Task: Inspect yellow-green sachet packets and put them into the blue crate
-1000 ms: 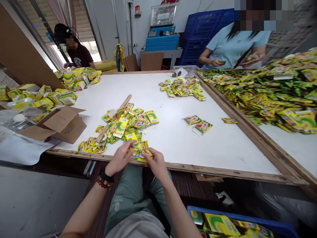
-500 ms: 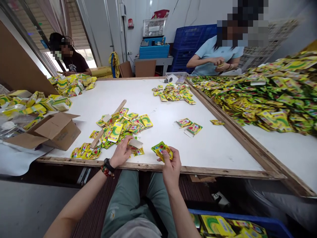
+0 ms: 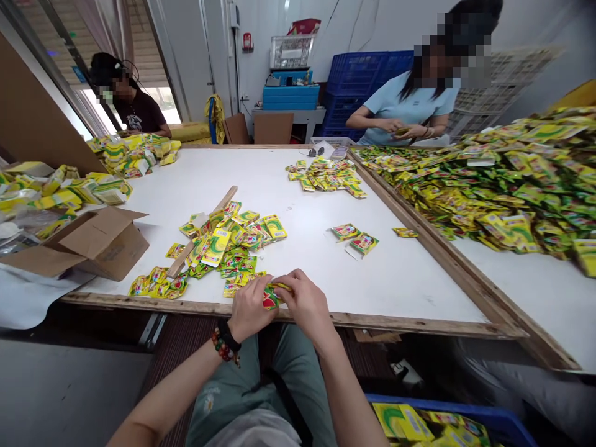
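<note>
My left hand [image 3: 249,308] and my right hand [image 3: 305,302] meet at the near edge of the white table [image 3: 288,186], both closed on a small stack of yellow-green sachets [image 3: 272,295]. Just beyond my hands lies a loose heap of the same sachets [image 3: 228,239] with a wooden stick [image 3: 205,230] running through it. My left wrist wears a dark band and a bead bracelet.
An open cardboard box [image 3: 97,242] sits at the left. Two sachets [image 3: 356,238] lie to the right, another pile [image 3: 326,174] farther back. A large sachet mound [image 3: 503,180] covers the right table. Two people work at the far side. A blue crate [image 3: 442,422] stands by my right leg.
My hands were apart half a second ago, the right holding sachets and the left picking from the heap. Now they have come together over one stack at the table edge.
</note>
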`<state>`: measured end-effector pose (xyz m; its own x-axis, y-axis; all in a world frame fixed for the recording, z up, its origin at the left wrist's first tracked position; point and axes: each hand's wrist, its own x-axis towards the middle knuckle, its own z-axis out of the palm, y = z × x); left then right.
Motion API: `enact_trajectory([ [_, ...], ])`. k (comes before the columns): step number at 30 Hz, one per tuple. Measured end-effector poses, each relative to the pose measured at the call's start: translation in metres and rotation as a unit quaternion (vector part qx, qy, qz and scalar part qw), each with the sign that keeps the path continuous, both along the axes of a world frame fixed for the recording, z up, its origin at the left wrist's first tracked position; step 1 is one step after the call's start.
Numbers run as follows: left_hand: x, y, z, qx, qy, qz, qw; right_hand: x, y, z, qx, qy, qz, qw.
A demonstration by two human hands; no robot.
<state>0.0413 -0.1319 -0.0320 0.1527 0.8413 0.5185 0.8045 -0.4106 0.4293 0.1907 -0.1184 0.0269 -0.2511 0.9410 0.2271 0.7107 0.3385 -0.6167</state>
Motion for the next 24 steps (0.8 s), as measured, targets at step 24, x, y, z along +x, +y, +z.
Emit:
enact_trajectory([
  [24, -0.001, -0.017, -0.028, 0.016, -0.055, 0.029, 0.998, -0.031, -0.012, -0.014, -0.027, 0.122, -0.004, 0.992],
])
